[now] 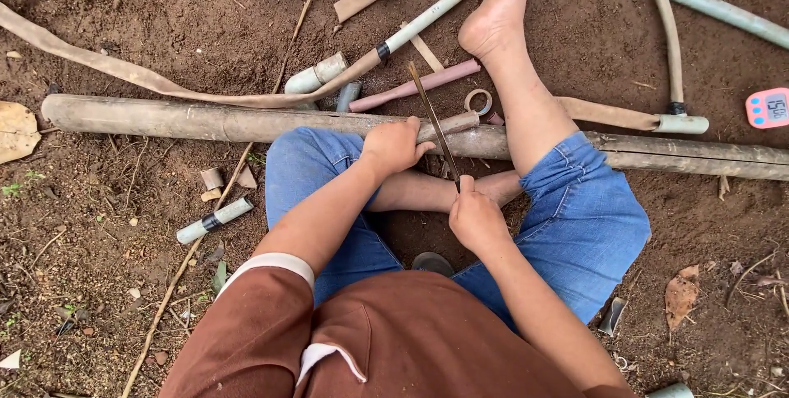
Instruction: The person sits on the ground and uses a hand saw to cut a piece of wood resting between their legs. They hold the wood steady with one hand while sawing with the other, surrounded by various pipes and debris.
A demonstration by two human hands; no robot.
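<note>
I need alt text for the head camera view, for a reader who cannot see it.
Seen from above, a person sitting on bare soil holds a thin saw blade in the right hand, the blade lying across a short pipe piece gripped by the left hand on a long bamboo pole. Pipe offcuts and flat hose lie around.

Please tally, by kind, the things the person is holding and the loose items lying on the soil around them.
Long thick poles: 1
Saw blades held by the right hand, with the left hand pinning a short piece: 1
Flat hoses: 2
Short grey tubes with a black band: 1
Pink tubes: 1
Rings: 1
Pink timers: 1
Total: 8
</note>
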